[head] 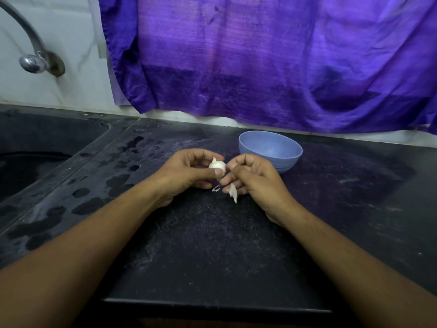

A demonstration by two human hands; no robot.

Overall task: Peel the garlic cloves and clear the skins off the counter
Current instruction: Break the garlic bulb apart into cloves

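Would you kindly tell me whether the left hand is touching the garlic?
Touching. The head view shows the left hand pinching the garlic between its thumb and fingertips, with no gap visible. The right hand holds a loose skin.

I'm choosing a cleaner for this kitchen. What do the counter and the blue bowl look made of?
Counter: likely dark stone, perhaps granite; black with fine pale speckles, wet patches sitting on top. Bowl: probably matte plastic or fibre composite; even pale blue, no glare.
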